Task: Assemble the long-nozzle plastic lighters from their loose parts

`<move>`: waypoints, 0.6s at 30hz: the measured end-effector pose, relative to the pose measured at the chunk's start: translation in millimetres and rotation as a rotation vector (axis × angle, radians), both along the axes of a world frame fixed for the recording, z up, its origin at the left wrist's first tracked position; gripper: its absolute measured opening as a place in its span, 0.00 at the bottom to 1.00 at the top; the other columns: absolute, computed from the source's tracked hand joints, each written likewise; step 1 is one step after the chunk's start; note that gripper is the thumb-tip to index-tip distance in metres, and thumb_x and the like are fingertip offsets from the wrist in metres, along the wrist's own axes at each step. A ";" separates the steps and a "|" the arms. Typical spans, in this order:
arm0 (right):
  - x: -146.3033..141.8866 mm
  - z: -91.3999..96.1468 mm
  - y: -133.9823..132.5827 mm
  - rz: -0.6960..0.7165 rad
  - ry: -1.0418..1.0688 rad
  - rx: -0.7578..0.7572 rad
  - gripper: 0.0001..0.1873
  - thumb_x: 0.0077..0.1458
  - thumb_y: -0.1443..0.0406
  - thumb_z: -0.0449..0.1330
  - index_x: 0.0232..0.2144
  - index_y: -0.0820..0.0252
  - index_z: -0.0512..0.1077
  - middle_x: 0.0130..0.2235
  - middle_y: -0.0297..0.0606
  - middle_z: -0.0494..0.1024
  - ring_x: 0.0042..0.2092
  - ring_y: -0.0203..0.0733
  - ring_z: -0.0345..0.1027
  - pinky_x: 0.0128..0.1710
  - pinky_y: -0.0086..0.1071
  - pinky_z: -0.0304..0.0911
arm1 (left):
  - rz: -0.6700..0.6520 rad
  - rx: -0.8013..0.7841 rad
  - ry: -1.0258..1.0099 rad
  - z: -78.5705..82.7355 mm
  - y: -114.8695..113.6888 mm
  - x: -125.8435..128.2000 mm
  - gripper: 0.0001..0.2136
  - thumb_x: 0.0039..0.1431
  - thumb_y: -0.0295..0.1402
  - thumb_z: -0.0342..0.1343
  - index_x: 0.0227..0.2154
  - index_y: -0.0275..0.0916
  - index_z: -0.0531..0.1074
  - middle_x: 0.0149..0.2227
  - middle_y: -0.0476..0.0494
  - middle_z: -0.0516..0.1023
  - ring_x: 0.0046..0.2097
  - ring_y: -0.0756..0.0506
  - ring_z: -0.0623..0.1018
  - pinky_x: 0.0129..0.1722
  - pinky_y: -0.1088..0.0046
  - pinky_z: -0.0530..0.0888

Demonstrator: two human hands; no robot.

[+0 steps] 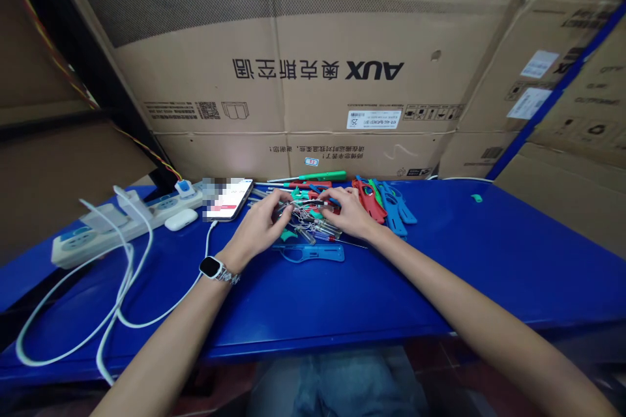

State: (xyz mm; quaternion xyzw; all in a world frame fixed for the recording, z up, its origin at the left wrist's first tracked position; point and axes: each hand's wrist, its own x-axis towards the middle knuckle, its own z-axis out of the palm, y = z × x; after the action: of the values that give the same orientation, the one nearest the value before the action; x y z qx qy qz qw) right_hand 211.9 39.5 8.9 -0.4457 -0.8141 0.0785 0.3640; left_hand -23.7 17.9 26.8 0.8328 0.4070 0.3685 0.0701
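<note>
Both my hands rest on a pile of small screwdrivers (313, 225) with clear, green and red handles on a blue table (440, 273). My left hand (261, 225), a smartwatch on its wrist, has its fingers curled into the pile's left side. My right hand (348, 210) has its fingers bent down over the pile's right side. What exactly each hand pinches is hidden among the tools. A blue plastic holder (313, 253) lies just in front of the pile.
Red, green and blue plastic holders (386, 203) lie right of my right hand. A phone (229, 199), white earbud case (180, 219), power strip (122, 221) with white cables sit at left. Large cardboard boxes (313, 71) wall off the back.
</note>
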 end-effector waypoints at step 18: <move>5.9 11.3 -58.7 0.256 0.044 -0.118 0.10 0.64 0.58 0.56 0.42 0.56 0.71 0.41 0.38 0.73 0.40 0.39 0.68 0.39 0.35 0.65 | -0.166 -0.172 0.040 7.9 -17.6 -13.8 0.06 0.61 0.31 0.48 0.34 0.38 0.70 0.20 0.53 0.74 0.21 0.51 0.70 0.22 0.77 0.62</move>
State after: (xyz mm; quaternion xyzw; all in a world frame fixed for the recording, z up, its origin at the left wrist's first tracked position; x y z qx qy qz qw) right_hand 217.7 -19.2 20.2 -0.3569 -0.8501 0.1820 0.3417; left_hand -37.5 0.3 34.7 0.8618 0.3681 0.3086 0.1634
